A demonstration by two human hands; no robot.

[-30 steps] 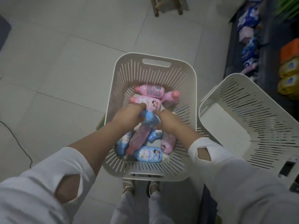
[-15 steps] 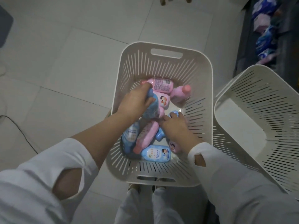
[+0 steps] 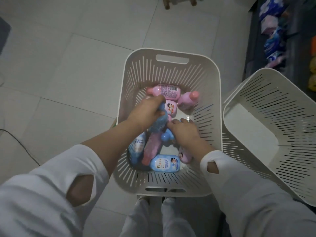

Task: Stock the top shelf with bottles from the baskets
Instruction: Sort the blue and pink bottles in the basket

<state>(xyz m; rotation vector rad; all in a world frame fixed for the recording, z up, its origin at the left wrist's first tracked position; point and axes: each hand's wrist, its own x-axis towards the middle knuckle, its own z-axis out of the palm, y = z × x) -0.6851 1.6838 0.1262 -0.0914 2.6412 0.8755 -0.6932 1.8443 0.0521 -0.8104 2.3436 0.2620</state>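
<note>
Gripping a blue bottle (image 3: 158, 124), left hand (image 3: 146, 111) sits inside the basket (image 3: 171, 75).

Two white baskets (image 3: 171, 72) (image 3: 282, 103) are standing here; four blue bottles (image 3: 165, 163) and at least five pink bottles (image 3: 164, 90) are lying in view.

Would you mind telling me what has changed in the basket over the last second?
The right hand came off the blue bottle and dropped lower, beside a blue-capped bottle; whether it grips anything is unclear. The left hand still grips the blue bottle. The basket and the other bottles stayed put.
</note>
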